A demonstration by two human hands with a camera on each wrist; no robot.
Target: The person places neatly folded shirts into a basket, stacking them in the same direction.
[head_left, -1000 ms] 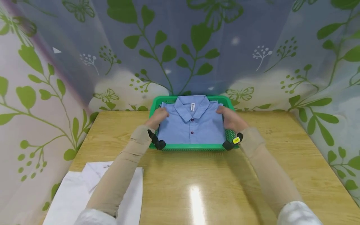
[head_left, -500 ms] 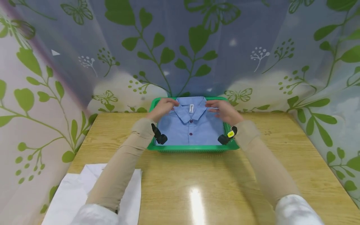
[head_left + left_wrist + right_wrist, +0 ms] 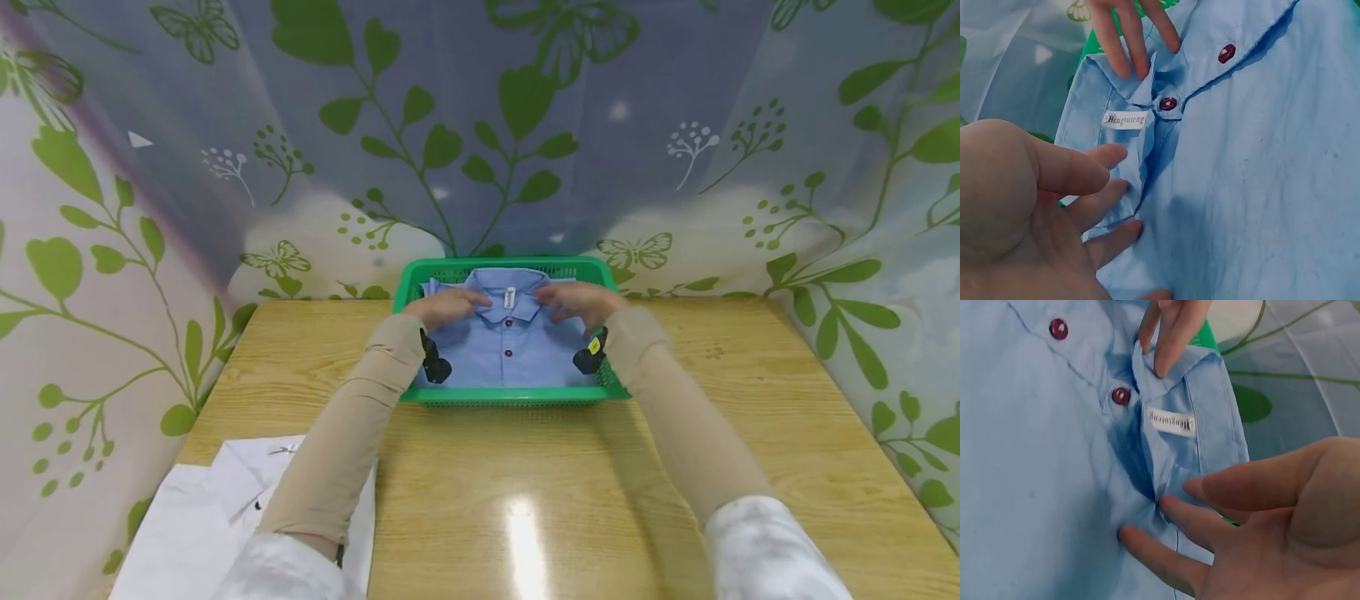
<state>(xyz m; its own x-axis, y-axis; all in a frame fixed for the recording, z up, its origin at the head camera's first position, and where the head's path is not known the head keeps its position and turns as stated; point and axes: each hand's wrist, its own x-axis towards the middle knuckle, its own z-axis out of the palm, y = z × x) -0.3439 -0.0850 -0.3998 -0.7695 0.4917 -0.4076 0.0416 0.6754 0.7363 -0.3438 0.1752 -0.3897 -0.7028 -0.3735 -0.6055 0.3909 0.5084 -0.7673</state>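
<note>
Blue shirt (image 3: pixel 542 360), folded and buttoned, lies face up in the green basket (image 3: pixel 517 393) on the worktop (image 3: pixel 450 475); collar (image 3: pixel 516 277) toward the far rim. Left hand (image 3: pixel 448 307): fingers extended, fingertips on one collar flap, no grip seen. Right hand (image 3: pixel 587 303): likewise spread and loosely straight, at the opposite flap, not closed on it.

Handling (judged): light, soft, thin cotton-like cloth; not slippery or fragile, but creases easily. Collar looks somewhat stiffer than the body, so pinch or smooth it by the flap edges. For lifting, support both folded sides from underneath; a one-point pull would probably undo the folds.
</note>
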